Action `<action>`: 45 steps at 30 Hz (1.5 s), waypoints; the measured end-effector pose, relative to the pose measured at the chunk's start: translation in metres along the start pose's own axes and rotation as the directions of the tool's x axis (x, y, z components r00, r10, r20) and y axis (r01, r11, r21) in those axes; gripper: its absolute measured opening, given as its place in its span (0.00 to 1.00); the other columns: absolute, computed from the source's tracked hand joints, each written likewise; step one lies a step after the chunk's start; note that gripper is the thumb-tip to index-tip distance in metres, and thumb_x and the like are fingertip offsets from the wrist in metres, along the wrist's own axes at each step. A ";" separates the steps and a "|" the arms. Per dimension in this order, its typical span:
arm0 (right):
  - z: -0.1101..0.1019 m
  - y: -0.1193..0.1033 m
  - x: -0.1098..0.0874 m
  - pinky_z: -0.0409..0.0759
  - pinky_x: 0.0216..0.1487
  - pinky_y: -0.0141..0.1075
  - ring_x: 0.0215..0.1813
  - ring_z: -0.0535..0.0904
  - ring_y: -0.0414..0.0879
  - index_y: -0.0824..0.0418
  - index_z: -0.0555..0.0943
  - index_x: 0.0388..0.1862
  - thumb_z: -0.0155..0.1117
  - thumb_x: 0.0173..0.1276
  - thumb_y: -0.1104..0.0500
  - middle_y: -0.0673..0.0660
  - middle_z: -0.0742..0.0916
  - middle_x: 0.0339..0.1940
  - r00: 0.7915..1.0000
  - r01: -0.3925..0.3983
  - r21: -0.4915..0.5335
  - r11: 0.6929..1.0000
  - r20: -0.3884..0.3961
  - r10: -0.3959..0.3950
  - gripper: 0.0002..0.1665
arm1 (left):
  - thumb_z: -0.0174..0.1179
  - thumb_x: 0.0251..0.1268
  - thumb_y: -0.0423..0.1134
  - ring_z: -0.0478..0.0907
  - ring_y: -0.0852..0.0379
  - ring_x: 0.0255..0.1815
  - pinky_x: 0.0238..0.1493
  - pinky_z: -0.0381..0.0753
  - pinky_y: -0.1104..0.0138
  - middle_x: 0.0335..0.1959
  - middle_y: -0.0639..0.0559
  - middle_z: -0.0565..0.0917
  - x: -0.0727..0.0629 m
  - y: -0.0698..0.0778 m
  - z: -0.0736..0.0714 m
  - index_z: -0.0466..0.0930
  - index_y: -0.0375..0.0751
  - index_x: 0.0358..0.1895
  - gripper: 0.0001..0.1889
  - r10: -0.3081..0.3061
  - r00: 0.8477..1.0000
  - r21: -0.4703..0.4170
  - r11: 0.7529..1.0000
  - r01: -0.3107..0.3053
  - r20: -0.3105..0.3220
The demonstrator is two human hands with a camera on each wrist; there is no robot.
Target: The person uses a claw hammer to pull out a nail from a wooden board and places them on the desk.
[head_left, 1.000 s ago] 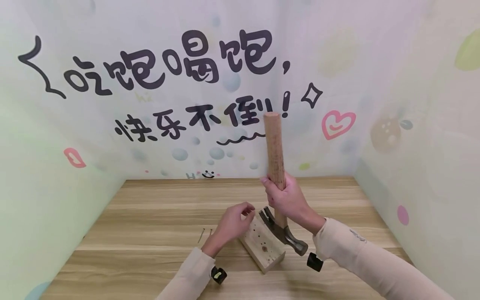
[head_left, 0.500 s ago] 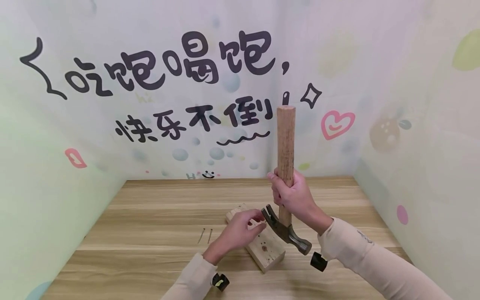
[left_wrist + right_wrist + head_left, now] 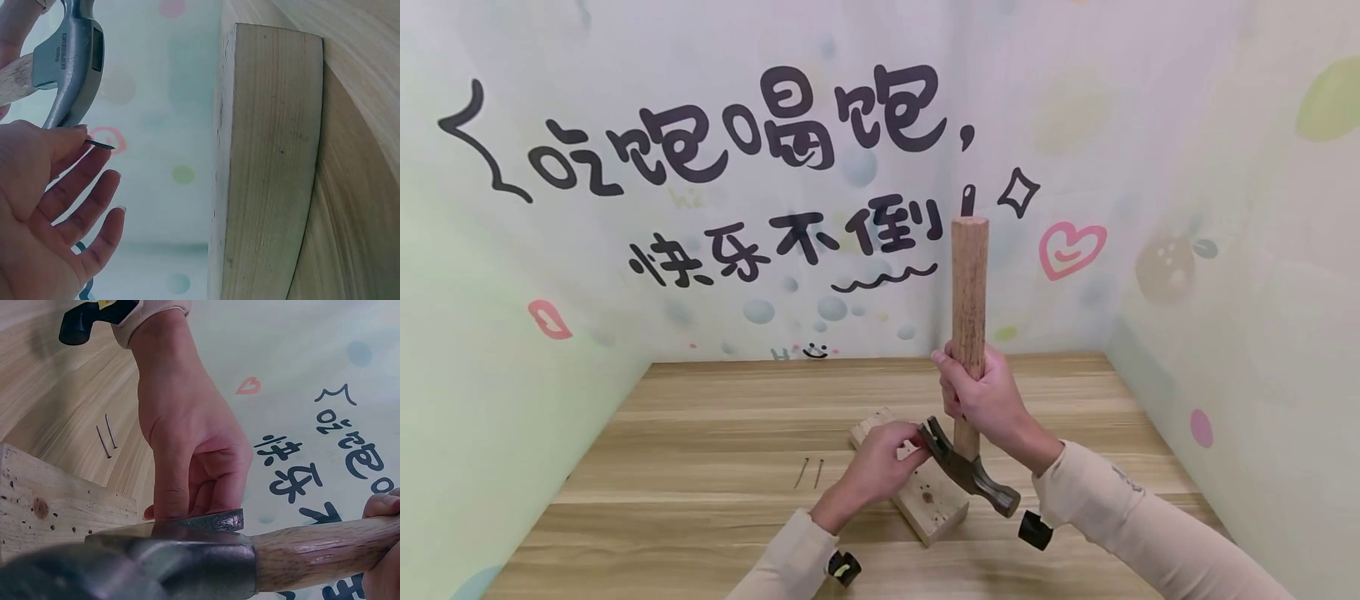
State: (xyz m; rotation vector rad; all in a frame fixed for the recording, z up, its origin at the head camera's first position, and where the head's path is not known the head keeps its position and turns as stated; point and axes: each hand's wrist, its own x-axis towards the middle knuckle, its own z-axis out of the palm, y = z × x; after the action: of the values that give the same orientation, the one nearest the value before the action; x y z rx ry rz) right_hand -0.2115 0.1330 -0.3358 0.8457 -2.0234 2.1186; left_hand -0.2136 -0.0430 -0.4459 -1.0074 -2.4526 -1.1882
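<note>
My right hand (image 3: 988, 396) grips a claw hammer (image 3: 969, 308) by its wooden handle, head down and handle end up. The steel head hangs over a wooden block (image 3: 934, 506) dotted with small holes. Beside the claw is my left hand (image 3: 878, 468). In the left wrist view its thumb and forefinger pinch a nail (image 3: 100, 144) right at the claw, while the other fingers spread apart. The nail's point sticks out toward the block's side of that view. The claw hides the nail's other end.
Two loose nails (image 3: 820, 473) lie on the wood-grain table (image 3: 715, 433) left of the block. A patterned cloth wall (image 3: 760, 192) with dark lettering rises behind the table, and similar walls flank both sides.
My left hand has moved right, across the block, until its fingertips meet the claw. The hammer shifted a little right at first, then stayed nearly in place. The block has not moved.
</note>
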 end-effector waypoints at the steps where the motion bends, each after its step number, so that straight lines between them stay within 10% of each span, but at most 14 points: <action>1: 0.000 0.000 0.000 0.64 0.12 0.35 0.12 0.65 0.41 0.64 0.66 0.33 0.54 0.78 0.59 0.52 0.69 0.12 1.000 0.000 0.001 1.000 0.001 0.000 0.14 | 0.65 0.64 0.31 0.84 0.59 0.40 0.45 0.83 0.61 0.35 0.52 0.87 0.000 0.000 0.000 0.85 0.42 0.37 0.02 0.001 1.000 -0.001 1.000 -0.001 0.000; 26: 0.004 0.008 -0.006 0.64 0.13 0.34 0.12 0.64 0.41 0.64 0.66 0.33 0.55 0.78 0.56 0.52 0.69 0.12 0.999 -0.043 -0.005 0.999 -0.005 0.043 0.15 | 0.63 0.66 0.32 0.79 0.67 0.31 0.32 0.79 0.70 0.32 0.55 0.88 -0.004 -0.006 -0.013 0.86 0.42 0.40 0.04 -0.050 0.998 -0.005 0.999 0.049 -0.033; 45: -0.010 0.019 -0.015 0.64 0.13 0.33 0.14 0.65 0.39 0.65 0.67 0.31 0.55 0.77 0.57 0.51 0.70 0.13 0.996 -0.089 -0.016 0.996 -0.021 0.088 0.16 | 0.65 0.66 0.35 0.74 0.65 0.25 0.26 0.74 0.72 0.28 0.55 0.85 -0.031 -0.045 -0.065 0.86 0.39 0.39 0.03 -0.245 0.964 0.115 0.960 0.256 -0.099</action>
State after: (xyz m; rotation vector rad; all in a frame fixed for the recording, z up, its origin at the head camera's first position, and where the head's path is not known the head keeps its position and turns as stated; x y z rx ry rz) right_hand -0.2105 0.1447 -0.3595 0.7428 -2.1030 2.1429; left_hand -0.2265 -0.1269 -0.4457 -0.6127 -2.6080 -1.1022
